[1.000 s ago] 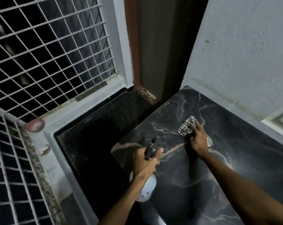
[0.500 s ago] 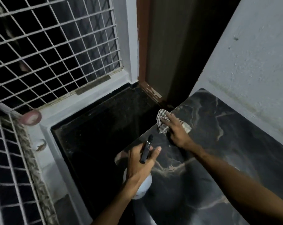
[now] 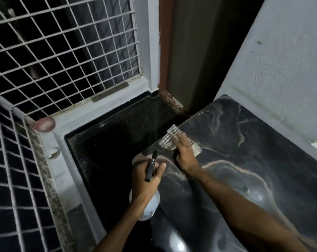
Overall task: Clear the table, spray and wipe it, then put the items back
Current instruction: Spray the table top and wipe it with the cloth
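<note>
Across to the bench edge the flat right hand has wiped the cloth, mid-wipe, left hand gripping the spray bottle.

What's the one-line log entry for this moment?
phase: wiping | right hand: presses checked cloth on marble table near edge | left hand: grips spray bottle

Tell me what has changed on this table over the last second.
The right hand has swept the checked cloth leftward across the dark marble table, from further in to its left edge, pressing it down throughout. Nothing was picked up or let go. The left hand still grips the spray bottle by the table's near-left corner.
</note>
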`<state>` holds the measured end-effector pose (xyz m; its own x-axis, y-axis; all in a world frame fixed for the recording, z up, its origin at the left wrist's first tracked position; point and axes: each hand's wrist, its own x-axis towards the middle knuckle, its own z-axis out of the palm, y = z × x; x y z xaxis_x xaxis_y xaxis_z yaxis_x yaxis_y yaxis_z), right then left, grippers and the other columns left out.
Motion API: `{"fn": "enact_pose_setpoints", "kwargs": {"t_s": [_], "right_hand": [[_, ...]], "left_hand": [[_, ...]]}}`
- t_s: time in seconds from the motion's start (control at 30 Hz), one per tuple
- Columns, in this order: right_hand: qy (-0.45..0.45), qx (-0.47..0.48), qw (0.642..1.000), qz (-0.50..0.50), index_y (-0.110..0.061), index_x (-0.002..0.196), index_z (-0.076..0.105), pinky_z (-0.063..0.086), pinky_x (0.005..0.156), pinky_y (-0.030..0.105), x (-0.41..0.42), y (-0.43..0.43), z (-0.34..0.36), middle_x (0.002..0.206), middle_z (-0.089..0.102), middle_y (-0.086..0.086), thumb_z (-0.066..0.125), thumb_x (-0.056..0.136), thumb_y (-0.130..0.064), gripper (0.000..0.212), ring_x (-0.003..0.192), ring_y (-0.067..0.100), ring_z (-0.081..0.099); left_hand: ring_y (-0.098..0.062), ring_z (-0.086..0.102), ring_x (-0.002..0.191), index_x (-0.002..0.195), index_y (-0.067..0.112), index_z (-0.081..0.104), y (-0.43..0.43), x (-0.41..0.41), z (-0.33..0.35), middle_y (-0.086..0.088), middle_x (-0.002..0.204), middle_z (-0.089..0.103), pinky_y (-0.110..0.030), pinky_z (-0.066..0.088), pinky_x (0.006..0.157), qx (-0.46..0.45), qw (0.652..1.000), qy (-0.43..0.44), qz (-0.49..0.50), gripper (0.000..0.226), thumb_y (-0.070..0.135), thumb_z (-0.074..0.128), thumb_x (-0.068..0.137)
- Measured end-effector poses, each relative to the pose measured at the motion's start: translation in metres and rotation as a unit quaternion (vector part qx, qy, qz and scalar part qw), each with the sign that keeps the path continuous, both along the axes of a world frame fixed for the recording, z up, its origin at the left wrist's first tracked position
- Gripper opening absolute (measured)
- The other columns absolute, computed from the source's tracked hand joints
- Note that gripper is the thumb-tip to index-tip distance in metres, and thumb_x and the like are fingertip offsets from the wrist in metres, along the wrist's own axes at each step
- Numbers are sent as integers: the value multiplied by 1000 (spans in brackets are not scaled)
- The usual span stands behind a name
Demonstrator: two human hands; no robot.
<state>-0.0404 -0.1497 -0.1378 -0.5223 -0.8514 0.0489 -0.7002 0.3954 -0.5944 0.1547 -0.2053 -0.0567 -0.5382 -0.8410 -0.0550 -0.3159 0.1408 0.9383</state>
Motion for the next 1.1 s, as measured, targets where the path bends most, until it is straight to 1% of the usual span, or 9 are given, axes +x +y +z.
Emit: {"fn": "enact_pose_setpoints", "kwargs": {"t_s": [0.13,0.2,0.3,0.47,0.63,0.77,0.9,1.03,1.1], "right_hand": [[24,-4,970,241,-19,148,47,16,126,41,51,62,-5,165,23,7,33,86,2,67,154,26,19],[5,17,994,107,-24,151,41,9,126,37,22,95,-1,166,14,2,38,81,4,76,155,25,12],[-39,20,989,-141,-16,146,49,16,125,50,-7,131,4,163,23,15,44,76,4,72,153,37,17],[0,22,990,137,-16,147,48,16,126,46,61,174,-10,165,23,9,34,73,0,77,155,27,16],[-76,-14,974,-211,-9,140,54,20,124,43,6,221,7,158,32,15,42,62,-1,79,147,38,30],[-39,17,985,-170,-11,140,55,21,124,50,12,260,-2,160,30,17,42,62,-2,80,150,37,25],[-63,-19,944,-324,-3,135,57,28,119,54,8,277,2,154,37,24,41,63,-8,74,143,42,33],[-19,16,985,-173,-12,146,48,17,125,46,50,294,-12,162,27,16,33,74,-21,75,152,31,21],[-32,9,972,-233,-15,144,52,21,124,45,42,314,-9,161,30,13,34,69,-15,77,151,30,26]], "left_hand": [[-15,65,56,59,28,60,29,22,-5,5,55,64,-41,56,60,29,999,-23,14,31,53,70,76],[-19,59,50,57,28,59,47,26,-4,5,51,60,-41,52,56,52,998,-28,13,34,55,70,74],[-19,51,46,65,21,61,74,33,-5,3,51,59,-38,45,55,92,995,-27,24,40,60,71,68],[-19,50,47,69,15,60,115,39,-5,-7,52,58,-40,46,52,113,992,-57,13,39,50,76,72],[-18,48,37,48,12,48,141,44,-4,0,40,51,-31,45,51,119,986,-114,0,51,23,77,89],[-10,46,31,55,12,53,159,43,-3,-4,45,54,-23,39,42,156,978,-127,-54,44,24,78,89],[-7,45,33,56,15,51,166,31,1,1,45,53,-21,39,41,160,975,-124,-88,43,25,80,87],[-9,43,30,58,-1,53,171,14,11,-11,48,53,-22,37,37,150,969,-123,-154,46,22,79,88],[-10,45,32,60,5,58,170,1,12,-11,53,58,-21,37,38,159,960,-124,-196,40,26,81,86]]}}
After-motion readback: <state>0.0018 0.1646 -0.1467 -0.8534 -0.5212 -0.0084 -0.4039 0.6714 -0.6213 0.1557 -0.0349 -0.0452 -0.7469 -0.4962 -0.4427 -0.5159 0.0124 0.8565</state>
